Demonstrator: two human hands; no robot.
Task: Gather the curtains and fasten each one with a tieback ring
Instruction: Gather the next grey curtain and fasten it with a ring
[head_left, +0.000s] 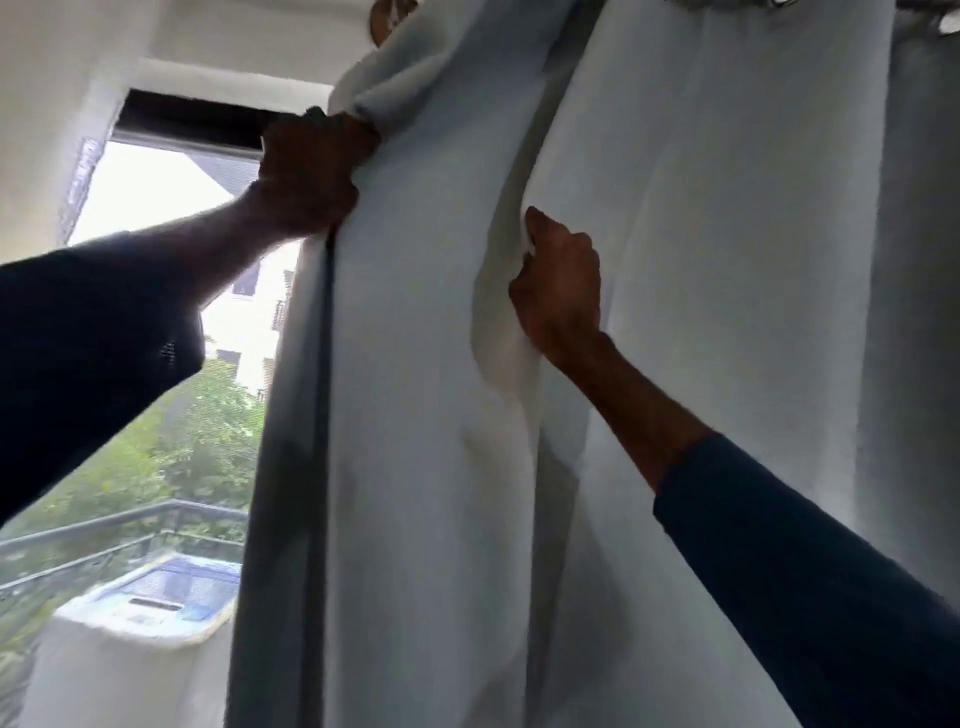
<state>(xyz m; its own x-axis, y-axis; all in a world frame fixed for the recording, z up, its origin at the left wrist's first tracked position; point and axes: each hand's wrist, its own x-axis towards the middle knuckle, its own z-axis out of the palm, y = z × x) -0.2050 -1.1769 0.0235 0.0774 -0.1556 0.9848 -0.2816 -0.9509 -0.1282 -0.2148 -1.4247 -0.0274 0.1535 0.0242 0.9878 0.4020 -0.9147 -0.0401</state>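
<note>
A pale grey-white curtain (701, 260) hangs in broad folds across the middle and right of the head view. My left hand (311, 171) is raised high and clenched on the curtain's left edge, with fabric bunched just above the fist. My right hand (558, 283) is lower and to the right, its fingers closed on a vertical fold of the same curtain. Both arms wear dark blue sleeves. No tieback ring shows in the frame.
The curtain rod (930, 15) runs along the top right. Left of the curtain an open window (156, 208) shows a building and trees. Below it are a balcony railing (130, 525) and a white washing machine (140, 629).
</note>
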